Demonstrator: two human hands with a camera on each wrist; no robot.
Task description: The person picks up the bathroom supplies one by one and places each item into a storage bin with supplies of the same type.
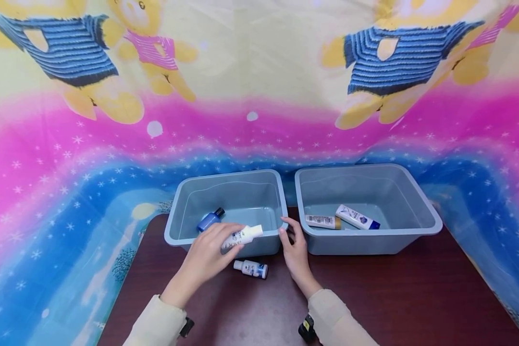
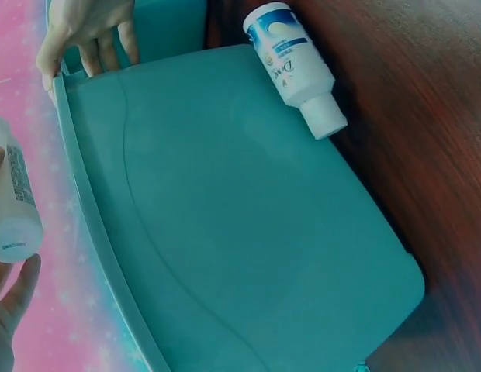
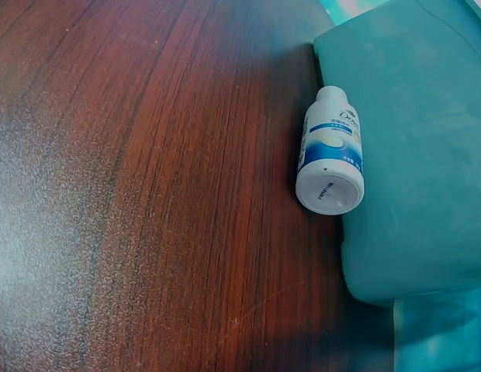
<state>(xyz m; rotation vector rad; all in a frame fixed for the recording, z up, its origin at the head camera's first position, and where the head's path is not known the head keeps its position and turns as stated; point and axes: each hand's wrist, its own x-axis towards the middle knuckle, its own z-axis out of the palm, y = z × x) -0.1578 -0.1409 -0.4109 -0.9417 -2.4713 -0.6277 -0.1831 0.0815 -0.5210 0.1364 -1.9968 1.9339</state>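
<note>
My left hand (image 1: pixel 209 247) holds a small white Dove bottle (image 1: pixel 241 236) above the front rim of the left grey bin (image 1: pixel 186 242). In the left wrist view that bottle (image 2: pixel 15 198) shows its base and a printed back. My right hand (image 1: pixel 296 250) grips the rim of the left bin at its front right corner, thumb and index finger at the edge. A second white Dove bottle (image 1: pixel 251 269) with a blue label lies on its side on the table, just before the bin. Inside the left bin lies a blue bottle (image 1: pixel 209 220) with a black cap.
To the right stands another grey bin (image 1: pixel 372 245), holding a white tube (image 1: pixel 356 217) with a blue cap and a pale tube (image 1: pixel 322 221) with a gold cap. Both bins stand on a dark wooden table (image 1: pixel 393 298). A patterned cloth (image 1: pixel 251 139) hangs behind.
</note>
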